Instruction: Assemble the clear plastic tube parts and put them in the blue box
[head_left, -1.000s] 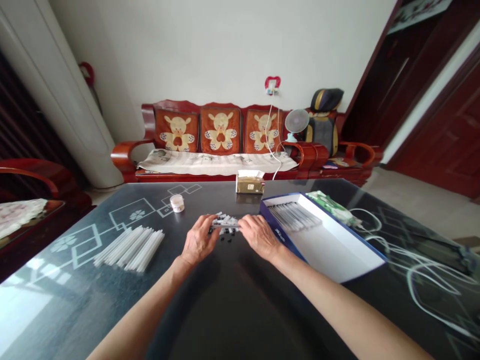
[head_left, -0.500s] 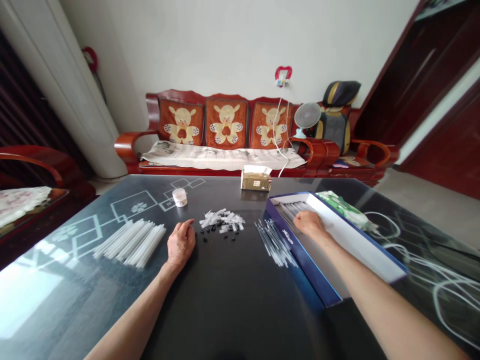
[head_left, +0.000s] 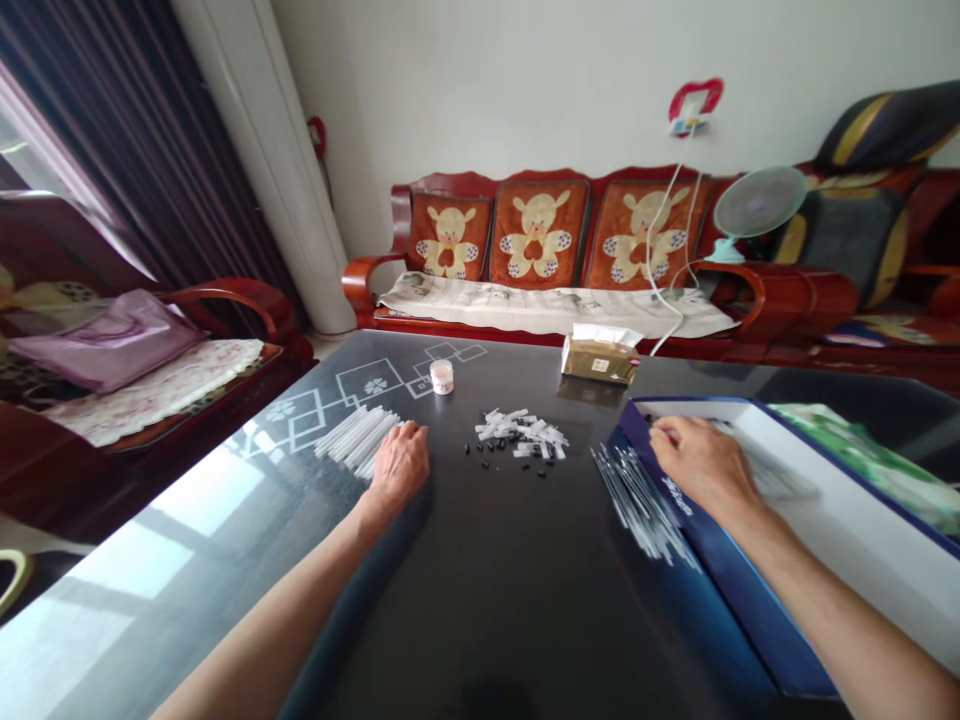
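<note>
At right edge of black glass tabletop (head_left: 480, 610), R hand (head_left: 701, 462) lies over blue-and-white cardboard box (head_left: 840, 510), grip unclear; L hand (head_left: 399, 465) loose, empty, just beside white plastic tubes (head_left: 354, 440).

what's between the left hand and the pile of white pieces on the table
A few small black pieces lie on the dark tabletop between the left hand and the white pieces, along the pile's near edge. They are low and loose, and nothing taller stands there.

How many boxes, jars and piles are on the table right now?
Boxes: 2 (tissue box, blue-and-white box)
Jars: 1 (small jar)
Piles: 3 (white tubes, white pieces, thin rods)
Total: 6
</note>
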